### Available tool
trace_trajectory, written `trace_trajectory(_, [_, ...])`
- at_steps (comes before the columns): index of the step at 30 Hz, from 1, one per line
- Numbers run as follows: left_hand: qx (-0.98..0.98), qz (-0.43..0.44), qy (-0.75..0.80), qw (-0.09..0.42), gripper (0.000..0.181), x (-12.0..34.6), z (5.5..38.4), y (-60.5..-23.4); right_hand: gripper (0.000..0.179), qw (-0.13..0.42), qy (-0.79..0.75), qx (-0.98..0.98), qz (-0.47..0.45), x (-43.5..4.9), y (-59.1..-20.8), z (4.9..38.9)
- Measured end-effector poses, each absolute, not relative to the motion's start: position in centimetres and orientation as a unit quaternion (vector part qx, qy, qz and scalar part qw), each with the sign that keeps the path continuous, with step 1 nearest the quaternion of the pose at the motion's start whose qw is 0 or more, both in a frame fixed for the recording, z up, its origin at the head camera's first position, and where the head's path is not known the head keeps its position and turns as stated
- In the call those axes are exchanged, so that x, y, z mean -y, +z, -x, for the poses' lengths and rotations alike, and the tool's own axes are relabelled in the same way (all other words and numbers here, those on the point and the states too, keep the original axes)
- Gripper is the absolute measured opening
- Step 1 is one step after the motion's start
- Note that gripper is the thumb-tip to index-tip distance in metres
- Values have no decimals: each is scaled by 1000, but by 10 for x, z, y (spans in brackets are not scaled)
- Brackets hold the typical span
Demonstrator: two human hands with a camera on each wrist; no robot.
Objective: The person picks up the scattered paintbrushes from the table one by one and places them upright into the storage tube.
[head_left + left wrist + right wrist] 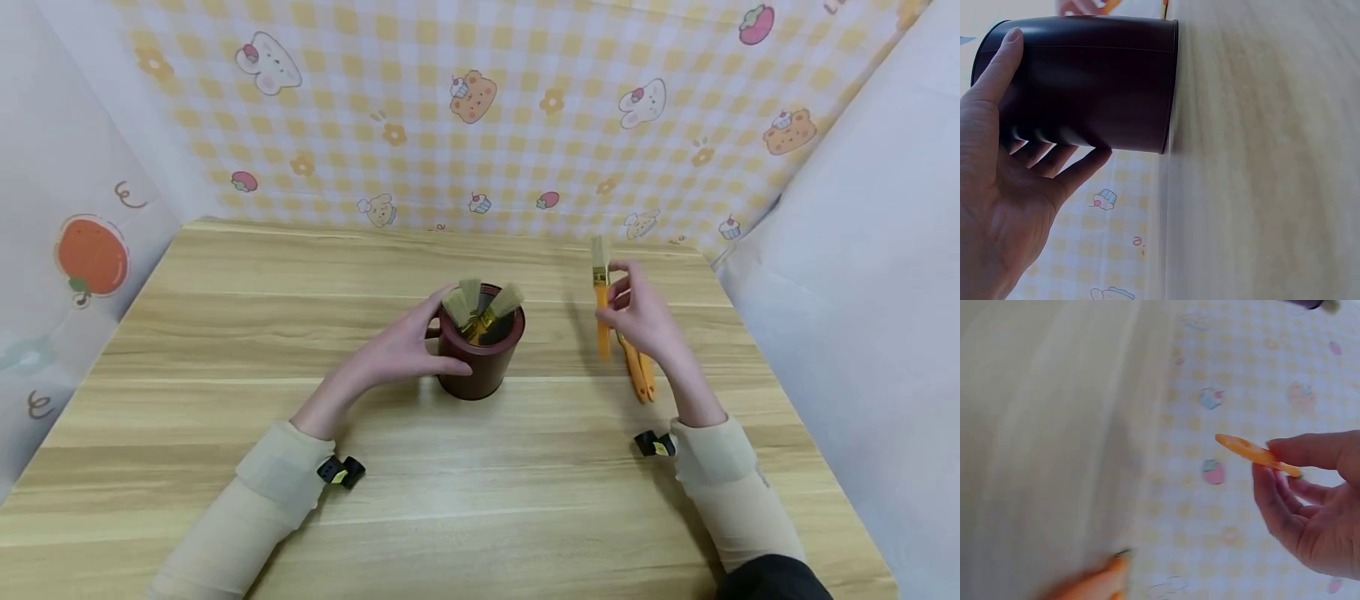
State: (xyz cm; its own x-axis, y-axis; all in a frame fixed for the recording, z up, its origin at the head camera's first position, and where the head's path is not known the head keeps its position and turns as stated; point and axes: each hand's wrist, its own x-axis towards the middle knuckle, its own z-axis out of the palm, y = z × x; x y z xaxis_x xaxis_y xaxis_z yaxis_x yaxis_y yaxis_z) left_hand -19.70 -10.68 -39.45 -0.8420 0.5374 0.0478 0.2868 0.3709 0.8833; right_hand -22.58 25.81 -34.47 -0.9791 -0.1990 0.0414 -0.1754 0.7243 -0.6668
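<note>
Hands on paintbrush and cup

1. Shows pale wood grain across the table, with light and darker bands running from side to side.
2. Bears, about midway across and toward the far half, a dark reddish-brown cup, upright on its base.
3. Bears also, between cup and right edge, at least two orange-handled brushes, lying close together, handle ends toward the near side, bristles hidden.
4. Gleams softly just nearer than the cup.
</note>
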Motion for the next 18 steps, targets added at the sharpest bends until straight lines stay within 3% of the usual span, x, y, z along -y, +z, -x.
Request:
trace_trajectory(13, [-816, -250, 505, 127, 115, 109, 197, -395, 56, -209, -580, -771, 159, -206, -303, 193])
trace_trajectory(18, [-821, -251, 498, 122, 116, 110, 197, -396, 48, -246, -659, -671, 235, -179, -305, 186])
